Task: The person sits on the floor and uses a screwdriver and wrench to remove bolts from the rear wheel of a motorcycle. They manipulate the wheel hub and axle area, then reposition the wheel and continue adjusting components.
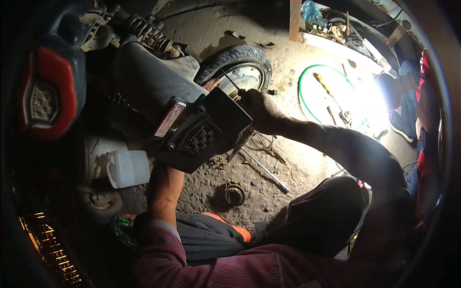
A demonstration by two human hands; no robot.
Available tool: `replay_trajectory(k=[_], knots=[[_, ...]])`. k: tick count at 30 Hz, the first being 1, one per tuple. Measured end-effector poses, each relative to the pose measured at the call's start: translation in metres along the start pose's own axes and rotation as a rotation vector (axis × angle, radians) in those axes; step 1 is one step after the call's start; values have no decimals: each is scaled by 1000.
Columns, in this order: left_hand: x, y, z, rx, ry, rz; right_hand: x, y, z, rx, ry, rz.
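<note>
My right hand is closed on the handle of a thin metal rod tool, angled across the wheel just above a black mudguard flap. The flap has a checkered emblem and a red reflector on its left. My left forearm goes up behind the flap; a few fingertips of my left hand show beside the wheel, and what they touch is hidden. Grey bodywork and a coil spring adjoin the wheel at the upper left.
A white jug, a round metal part and a long bar lie around me. A green hose loop circles tools under bright light. A cluttered tray is at upper right; another person's shoe is at right.
</note>
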State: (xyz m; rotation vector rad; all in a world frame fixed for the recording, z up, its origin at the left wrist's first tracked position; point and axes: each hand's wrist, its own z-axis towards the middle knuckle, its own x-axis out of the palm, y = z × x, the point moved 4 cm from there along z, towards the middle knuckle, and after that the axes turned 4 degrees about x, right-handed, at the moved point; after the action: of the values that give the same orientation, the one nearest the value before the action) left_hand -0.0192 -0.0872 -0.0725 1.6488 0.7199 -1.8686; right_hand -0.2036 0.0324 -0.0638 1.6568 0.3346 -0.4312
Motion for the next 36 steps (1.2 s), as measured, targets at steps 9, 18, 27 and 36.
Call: replay_trajectory(k=[9,18,27,36], knots=[[3,0,5,7,13,-11,41,-66,11,-89,-222,91],[3,3,-4,-12,37,-3,40,-51,0,-104,-141,239],[6,3,-12,-10,47,1,49,-74,11,-180,-234,143],[6,13,-15,15,52,-13,65,-94,20,-257,-227,186]])
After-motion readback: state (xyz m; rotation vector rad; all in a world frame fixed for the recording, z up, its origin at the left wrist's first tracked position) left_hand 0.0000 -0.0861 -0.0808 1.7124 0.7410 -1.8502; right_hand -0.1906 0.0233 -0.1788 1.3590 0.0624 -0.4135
